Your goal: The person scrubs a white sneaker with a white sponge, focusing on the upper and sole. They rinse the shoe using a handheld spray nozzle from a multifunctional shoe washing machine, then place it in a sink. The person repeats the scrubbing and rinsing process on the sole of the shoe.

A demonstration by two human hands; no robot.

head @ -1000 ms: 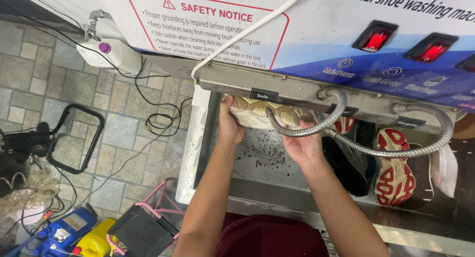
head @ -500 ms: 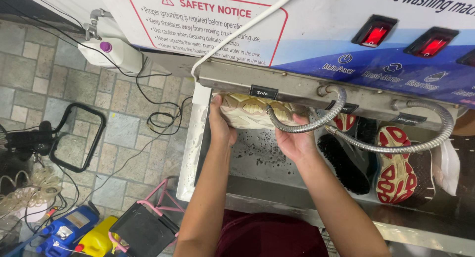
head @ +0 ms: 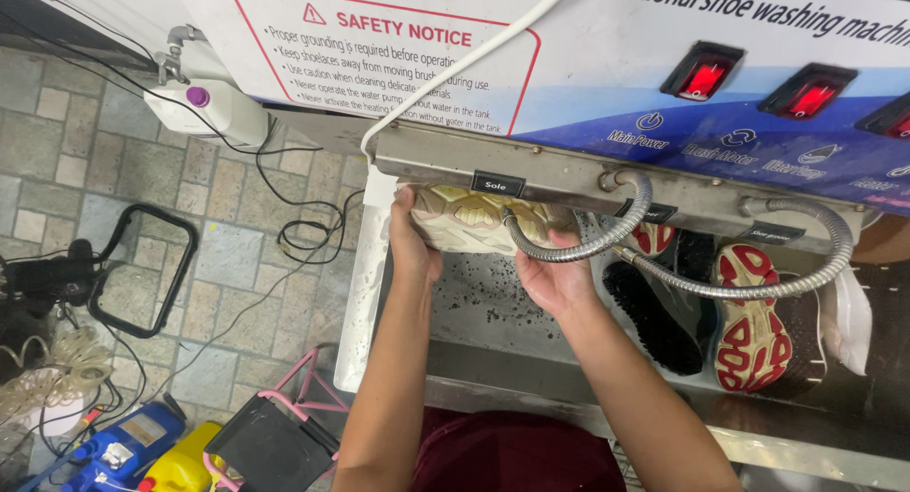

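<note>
Head view. Cream shoe (head: 474, 222), sole toward the camera, is held up against the underside of the shoe washing machine (head: 588, 94), just below its steel front edge. Left hand (head: 412, 246) clasps the shoe's left end, fingers wrapped over it. Right hand (head: 555, 279) grips its right end from beneath, closed on it. Flexible metal hose (head: 588, 246) curves across the shoe's right part. Right of the shoe: black brush (head: 654, 317), then a red-and-white soled shoe (head: 754, 317) in the basin. Left of the shoe, well apart: white bottle (head: 213, 108) above the tiled floor (head: 85, 160).

A red-soled shoe (head: 749, 331) beside a black brush (head: 649, 317); white bottle (head: 204, 113) on tiled floor (head: 85, 179).
</note>
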